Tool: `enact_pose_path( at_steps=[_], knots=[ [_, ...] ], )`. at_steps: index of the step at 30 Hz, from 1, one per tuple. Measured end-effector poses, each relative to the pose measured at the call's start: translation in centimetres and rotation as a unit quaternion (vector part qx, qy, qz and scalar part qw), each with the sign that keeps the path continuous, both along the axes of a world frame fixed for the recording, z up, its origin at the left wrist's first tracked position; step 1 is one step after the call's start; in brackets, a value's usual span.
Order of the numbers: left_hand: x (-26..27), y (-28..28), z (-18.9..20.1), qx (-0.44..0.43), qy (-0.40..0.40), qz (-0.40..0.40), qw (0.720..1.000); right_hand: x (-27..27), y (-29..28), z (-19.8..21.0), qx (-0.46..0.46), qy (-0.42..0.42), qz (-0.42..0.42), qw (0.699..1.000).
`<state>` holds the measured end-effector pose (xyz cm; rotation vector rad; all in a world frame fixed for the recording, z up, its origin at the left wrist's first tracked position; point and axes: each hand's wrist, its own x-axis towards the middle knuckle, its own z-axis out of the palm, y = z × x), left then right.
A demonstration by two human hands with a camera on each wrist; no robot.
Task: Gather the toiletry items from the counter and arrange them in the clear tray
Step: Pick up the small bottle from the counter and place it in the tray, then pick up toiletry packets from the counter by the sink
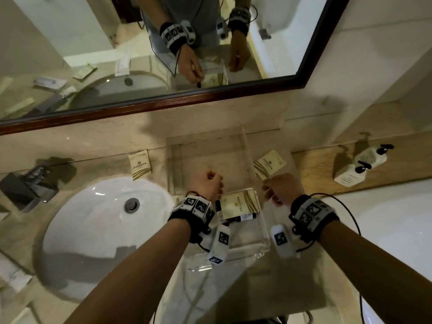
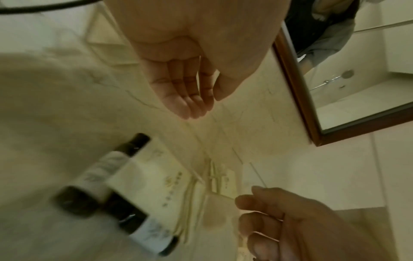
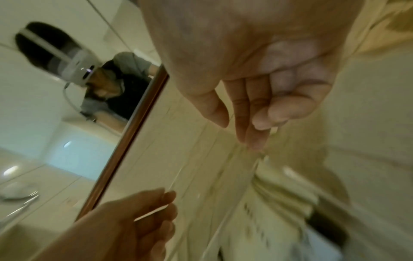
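The clear tray [image 1: 247, 148] stands on the marble counter right of the sink. In its near part lie a cream packet [image 1: 240, 204] and small dark bottles [image 1: 244, 217], seen close up as the packet [image 2: 154, 180] and two bottles [image 2: 100, 169]. My left hand [image 1: 210, 181] hovers over the tray's middle, its fingers [image 2: 190, 98] relaxed and holding nothing. Just outside the tray's right wall is my right hand [image 1: 273, 190], whose loosely bent fingers [image 3: 250, 127] also hold nothing. One cream packet [image 1: 139, 164] lies left of the tray, another [image 1: 268, 163] lies against its right side.
A white sink [image 1: 105, 230] fills the left. A dark holder [image 1: 28, 185] sits at the far left. Two white pump bottles [image 1: 364, 164] stand on a wooden ledge at right, and a white tub [image 1: 397, 225] lies below it. The framed mirror [image 1: 163, 102] runs behind the counter.
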<state>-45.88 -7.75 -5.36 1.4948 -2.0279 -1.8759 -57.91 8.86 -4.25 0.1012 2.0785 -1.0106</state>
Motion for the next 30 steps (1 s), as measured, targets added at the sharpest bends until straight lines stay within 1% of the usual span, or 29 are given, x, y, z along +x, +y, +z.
enact_pose_path(
  at_steps=[3,5,6,8,11,13,15,17,19,20,21,22,25,28,30],
  knots=[
    [-4.1,0.6,1.0,0.064,0.024,-0.005,0.998,-3.3,0.0,-0.2,0.034,0.025,-0.019,0.999],
    [-6.6,1.3,1.0,0.06,0.025,-0.021,0.998,-4.9,-0.1,-0.5,0.052,0.044,-0.013,0.998],
    [-7.6,1.5,0.7,0.039,0.014,-0.044,0.998,-5.4,-0.3,-0.9,0.066,0.058,0.0,0.996],
    [-9.7,1.9,0.2,-0.029,-0.028,-0.13,0.991,-6.8,-0.8,-1.6,0.101,0.086,0.032,0.991],
    [-12.3,2.3,0.1,-0.138,-0.077,-0.239,0.958,-8.7,-1.3,-2.7,0.142,0.1,0.06,0.983],
    [-14.1,2.5,-0.4,-0.218,-0.082,-0.315,0.92,-9.8,-1.7,-3.3,0.157,0.11,0.089,0.977],
    [-16.0,2.7,-1.1,-0.283,-0.088,-0.417,0.859,-10.7,-1.9,-4.3,0.18,0.126,0.123,0.968],
    [-17.6,3.1,-1.9,-0.325,-0.114,-0.501,0.794,-11.4,-2.2,-5.5,0.207,0.132,0.153,0.957],
    [-18.6,3.5,-2.5,-0.352,-0.141,-0.546,0.747,-11.7,-2.3,-6.3,0.226,0.134,0.167,0.95],
    [-19.1,3.9,-2.9,-0.36,-0.15,-0.558,0.732,-11.9,-2.2,-6.6,0.231,0.133,0.163,0.95],
    [-19.4,4.1,-3.3,-0.364,-0.16,-0.561,0.726,-12.1,-2.1,-6.9,0.231,0.137,0.161,0.95],
    [-19.6,4.3,-3.8,-0.36,-0.169,-0.556,0.73,-12.3,-1.9,-7.1,0.231,0.136,0.16,0.95],
    [-20.0,4.6,-4.8,-0.348,-0.186,-0.526,0.753,-12.5,-1.6,-7.4,0.222,0.128,0.155,0.954],
    [-20.5,4.5,-5.1,-0.346,-0.19,-0.525,0.754,-12.3,-1.3,-7.7,0.205,0.132,0.14,0.96],
    [-20.7,4.3,-5.1,-0.32,-0.191,-0.528,0.763,-12.1,-1.0,-7.7,0.183,0.138,0.134,0.964]
  ],
)
